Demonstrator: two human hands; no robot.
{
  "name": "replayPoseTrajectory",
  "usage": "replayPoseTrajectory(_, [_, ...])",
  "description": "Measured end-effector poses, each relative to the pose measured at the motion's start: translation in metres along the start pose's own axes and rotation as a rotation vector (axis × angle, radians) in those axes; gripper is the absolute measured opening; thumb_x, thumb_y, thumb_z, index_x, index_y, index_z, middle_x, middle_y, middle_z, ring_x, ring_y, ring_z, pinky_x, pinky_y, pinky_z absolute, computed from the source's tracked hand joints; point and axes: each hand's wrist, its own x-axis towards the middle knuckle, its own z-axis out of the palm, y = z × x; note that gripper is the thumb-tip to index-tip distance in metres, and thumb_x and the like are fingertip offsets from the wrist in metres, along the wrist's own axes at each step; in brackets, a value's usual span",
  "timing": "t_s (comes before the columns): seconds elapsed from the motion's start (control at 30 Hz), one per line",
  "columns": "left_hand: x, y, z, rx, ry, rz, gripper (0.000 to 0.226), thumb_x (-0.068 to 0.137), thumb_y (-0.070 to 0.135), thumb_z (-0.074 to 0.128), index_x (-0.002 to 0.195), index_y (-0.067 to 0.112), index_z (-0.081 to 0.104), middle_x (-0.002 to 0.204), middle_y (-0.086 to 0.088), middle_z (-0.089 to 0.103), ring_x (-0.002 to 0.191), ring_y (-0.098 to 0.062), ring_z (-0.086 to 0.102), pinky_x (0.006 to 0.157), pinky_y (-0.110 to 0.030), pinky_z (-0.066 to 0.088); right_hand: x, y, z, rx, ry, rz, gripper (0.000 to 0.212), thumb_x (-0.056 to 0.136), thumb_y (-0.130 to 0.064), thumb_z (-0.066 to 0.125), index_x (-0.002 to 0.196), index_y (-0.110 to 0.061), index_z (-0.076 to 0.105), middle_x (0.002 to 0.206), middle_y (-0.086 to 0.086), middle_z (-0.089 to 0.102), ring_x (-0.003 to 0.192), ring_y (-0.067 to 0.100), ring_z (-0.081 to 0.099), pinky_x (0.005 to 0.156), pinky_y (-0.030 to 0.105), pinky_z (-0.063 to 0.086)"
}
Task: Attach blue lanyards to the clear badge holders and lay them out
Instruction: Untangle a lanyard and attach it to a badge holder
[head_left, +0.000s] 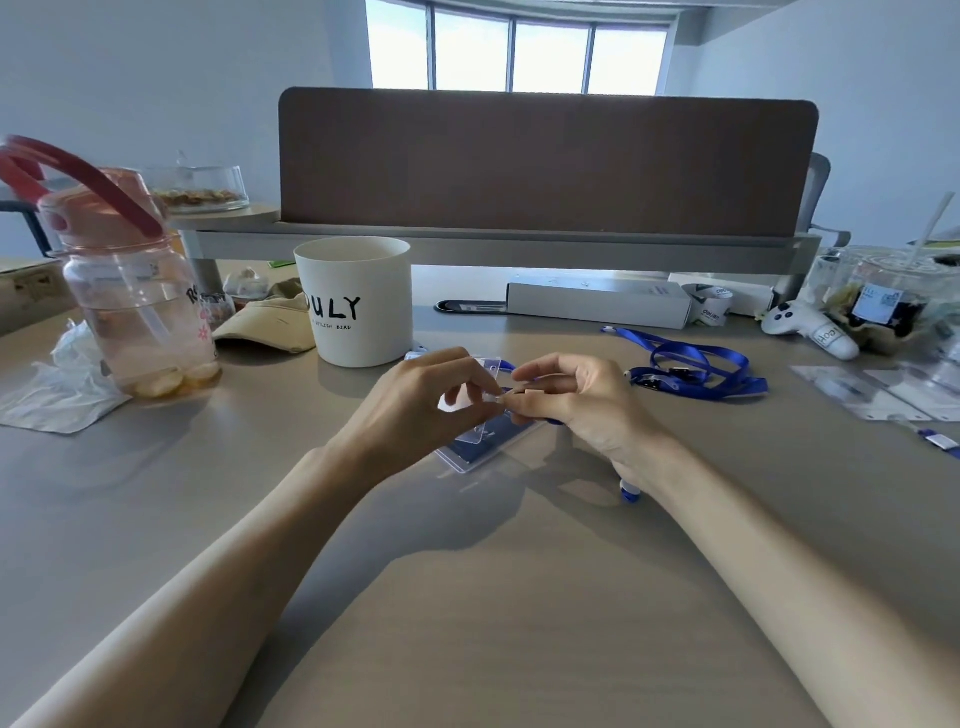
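Hands together at mid-surface (467, 597) — left hand (431, 402) pinches the top of a clear holder (475, 447), right hand (579, 402) pinches a lanyard (630, 492) end against it. Holder's lower edge touches the surface. Spare lanyards (696, 366) lie right — near more holders (872, 397).

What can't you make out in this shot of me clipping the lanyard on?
Head view:
- Held lanyard: clip hidden between fingertips of left hand and right hand.
- Clear badge holder: top covered by both hands.
- Spare badge holders: blurred, cut by right edge.
- Drink cup label: too small.
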Motion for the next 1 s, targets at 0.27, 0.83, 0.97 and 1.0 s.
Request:
replayPoseTrajectory(0.27, [-0.002, 0.002, 0.000, 0.005, 0.070, -0.026, 0.007, 0.083, 0.020, 0.071, 0.090, 0.017, 0.072, 0.074, 0.012, 0.062, 0.063, -0.013, 0.054, 0.054, -0.018, 0.043, -0.001, -0.004, 0.004, -0.043, 0.064, -0.112, 0.032, 0.078, -0.005, 0.079, 0.086, -0.013, 0.049, 0.087, 0.007, 0.077, 0.083, 0.022, 0.074, 0.075, 0.029, 0.056])
replayPoseTrajectory(0.83, [-0.001, 0.010, 0.000, -0.171, 0.131, -0.137, 0.018, 0.074, 0.033, 0.074, 0.084, 0.019, 0.068, 0.079, 0.026, 0.061, 0.071, -0.008, 0.060, 0.059, -0.007, 0.044, 0.000, -0.002, -0.002, -0.117, 0.038, -0.223, 0.048, 0.081, -0.009, 0.077, 0.073, -0.019, 0.031, 0.092, 0.024, 0.072, 0.081, 0.017, 0.073, 0.073, 0.043, 0.054])
replayPoseTrajectory(0.97, [-0.003, 0.010, 0.002, -0.215, 0.098, -0.161, 0.009, 0.081, 0.025, 0.073, 0.085, 0.018, 0.073, 0.074, 0.021, 0.065, 0.066, -0.008, 0.057, 0.056, -0.009, 0.039, -0.001, -0.004, -0.002, -0.114, 0.023, -0.218, 0.050, 0.081, -0.002, 0.075, 0.070, -0.017, 0.028, 0.086, 0.017, 0.074, 0.062, 0.001, 0.064, 0.058, 0.018, 0.042])
replayPoseTrajectory(1.0, [-0.003, 0.011, 0.002, -0.240, 0.084, -0.172, 0.007, 0.082, 0.021, 0.072, 0.087, 0.016, 0.074, 0.073, 0.018, 0.065, 0.065, -0.007, 0.055, 0.054, -0.008, 0.037, -0.002, -0.006, -0.002, -0.110, 0.021, -0.220, 0.051, 0.081, 0.000, 0.075, 0.070, -0.017, 0.028, 0.086, 0.018, 0.073, 0.058, -0.001, 0.061, 0.056, 0.015, 0.040])
